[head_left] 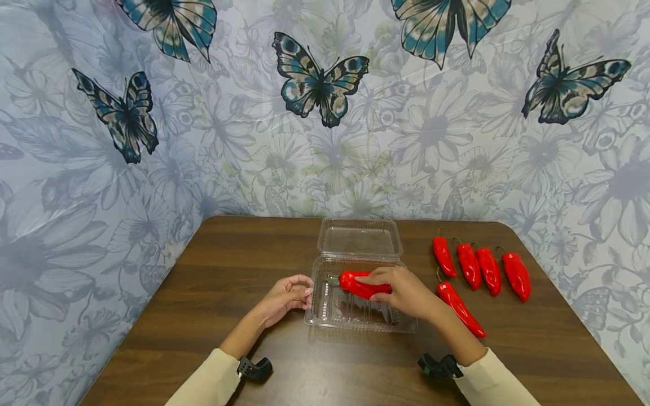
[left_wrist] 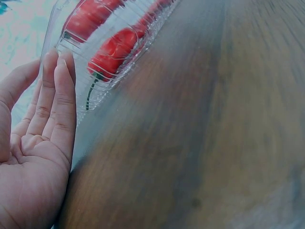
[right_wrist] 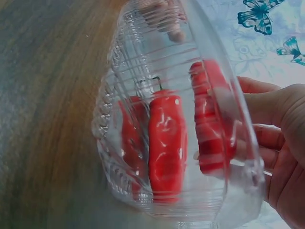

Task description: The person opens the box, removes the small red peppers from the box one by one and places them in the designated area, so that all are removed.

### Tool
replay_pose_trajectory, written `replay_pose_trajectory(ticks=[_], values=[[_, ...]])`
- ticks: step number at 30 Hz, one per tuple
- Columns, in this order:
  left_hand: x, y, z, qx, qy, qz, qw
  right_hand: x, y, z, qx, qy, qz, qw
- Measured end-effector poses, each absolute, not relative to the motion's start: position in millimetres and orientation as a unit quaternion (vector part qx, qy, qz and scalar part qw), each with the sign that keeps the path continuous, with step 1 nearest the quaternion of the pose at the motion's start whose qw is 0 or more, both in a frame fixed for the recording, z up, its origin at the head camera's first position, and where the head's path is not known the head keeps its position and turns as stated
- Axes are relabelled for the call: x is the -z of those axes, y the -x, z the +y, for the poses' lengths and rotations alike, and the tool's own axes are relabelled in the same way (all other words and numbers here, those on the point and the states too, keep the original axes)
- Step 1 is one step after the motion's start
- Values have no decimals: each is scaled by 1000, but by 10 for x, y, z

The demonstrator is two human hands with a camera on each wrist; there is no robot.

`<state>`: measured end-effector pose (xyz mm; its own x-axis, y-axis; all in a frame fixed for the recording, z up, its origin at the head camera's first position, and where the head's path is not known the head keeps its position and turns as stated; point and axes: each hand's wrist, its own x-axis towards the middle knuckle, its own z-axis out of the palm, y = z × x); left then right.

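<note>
At the bottom edge of the head view, two cream sleeves [head_left: 208, 383] come in over the brown wooden table [head_left: 244, 265], each wrist wearing a small black camera mount. Behind the table hangs a pale floral backdrop [head_left: 355, 141] printed with large blue butterflies.

A clear plastic clamshell container [head_left: 355, 316] sits at the middle of the table with its lid [head_left: 359, 238] folded back flat toward the wall. The left hand [head_left: 286, 296] rests against the container's left wall, fingers [left_wrist: 59, 102] straight and pressed together, the tips touching the ribbed plastic; it grips nothing.

The right hand [head_left: 403, 290] lies over the open tray, fingers curled round a red pepper [head_left: 358, 285] that it holds lengthwise inside the container, stem pointing left. Through the clear wall the right wrist view shows the pepper low in the tray, with red reflections beside it; whether it touches the floor I cannot tell.

To the right of the container five more red peppers lie on the table: one [head_left: 459, 307] just beside the right wrist, slanting, and four [head_left: 479, 268] in a row farther back, close together, stems pointing away
</note>
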<state>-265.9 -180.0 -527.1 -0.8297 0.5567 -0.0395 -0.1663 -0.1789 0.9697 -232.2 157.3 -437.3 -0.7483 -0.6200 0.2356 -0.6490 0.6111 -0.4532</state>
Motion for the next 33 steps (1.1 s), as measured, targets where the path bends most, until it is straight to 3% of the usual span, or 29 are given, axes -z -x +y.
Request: replay_pose_trajectory(ticks=[33], values=[[5260,2647,-1799,-753,-166,588,243,4214,2351,1790,-308,-329,-891,56]])
